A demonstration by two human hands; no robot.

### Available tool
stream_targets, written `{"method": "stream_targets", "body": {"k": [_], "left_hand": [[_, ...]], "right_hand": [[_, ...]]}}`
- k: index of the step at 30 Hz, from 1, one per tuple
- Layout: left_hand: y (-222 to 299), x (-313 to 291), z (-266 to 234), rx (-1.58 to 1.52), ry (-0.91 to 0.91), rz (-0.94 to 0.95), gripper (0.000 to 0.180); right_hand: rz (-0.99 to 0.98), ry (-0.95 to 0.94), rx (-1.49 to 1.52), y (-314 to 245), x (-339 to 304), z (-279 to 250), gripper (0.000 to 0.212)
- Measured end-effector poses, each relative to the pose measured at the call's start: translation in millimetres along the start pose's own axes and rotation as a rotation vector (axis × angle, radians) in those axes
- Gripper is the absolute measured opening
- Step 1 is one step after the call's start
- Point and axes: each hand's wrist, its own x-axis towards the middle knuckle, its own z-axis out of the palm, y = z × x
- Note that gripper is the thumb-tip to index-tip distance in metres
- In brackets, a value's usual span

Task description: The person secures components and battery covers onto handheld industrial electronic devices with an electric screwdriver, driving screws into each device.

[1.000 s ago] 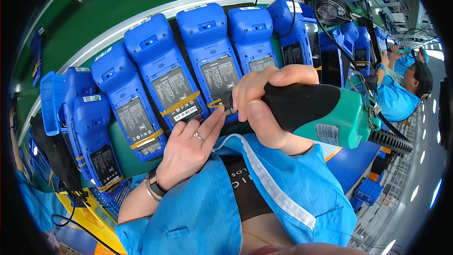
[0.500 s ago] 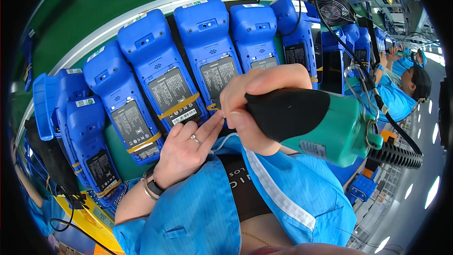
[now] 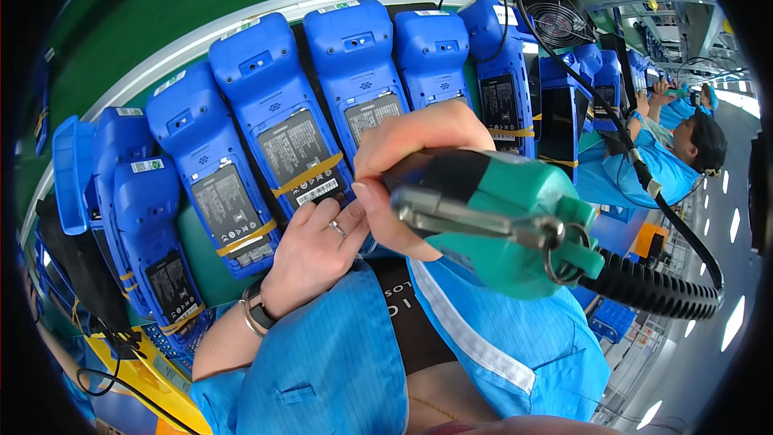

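Note:
My right hand (image 3: 419, 133) is wrapped around the dark grip of a green-and-black electric screwdriver (image 3: 527, 185). A metal hanging hook (image 3: 475, 221) crosses the front of its body. The screwdriver's tip is hidden behind my hand. Close beside it, my left hand (image 3: 310, 250) has its fingers bent together at the lower end of a blue handheld terminal (image 3: 354, 56). What those fingertips hold, if anything, does not show. To the left lies another blue terminal (image 3: 256, 60), its dark battery (image 3: 291, 149) exposed and a yellow rubber band (image 3: 310, 175) around it.
More blue terminals (image 3: 181, 109) with batteries and bands line the green bench (image 3: 185, 0). A black coiled cord (image 3: 656, 286) runs from the screwdriver at right. Behind are a fan (image 3: 558, 16) and hanging cables. Co-workers in blue (image 3: 680, 161) sit at far right; a yellow object (image 3: 141, 379) stands lower left.
My right hand has shifted left, and the screwdriver's rear end has swung left and lower, bringing its hook to the front. My left fingertips have drawn slightly left and down.

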Motion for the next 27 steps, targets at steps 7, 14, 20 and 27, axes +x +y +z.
{"method": "stream_targets", "body": {"k": [7, 14, 20, 27], "left_hand": [[1.3, -1.9, 4.0, -0.002, -0.017, -0.023, 0.037], [-1.8, -1.6, 9.2, -0.260, 0.195, -0.102, 0.029], [3.7, 7.2, 3.5, -0.330, 0.364, -0.402, 0.020], [10.2, 4.1, 3.9, -0.023, 0.159, -0.236, 0.040]], "right_hand": [[0.175, -0.129, -0.258, -27.1, 4.7, -15.6, 0.031], [0.172, 0.174, 0.018, -31.3, -5.6, -10.9, 0.034], [0.141, 0.289, 0.301, -40.4, -12.9, -13.7, 0.041], [0.098, 0.087, 0.164, -46.2, -43.2, -21.2, 0.041]]}}
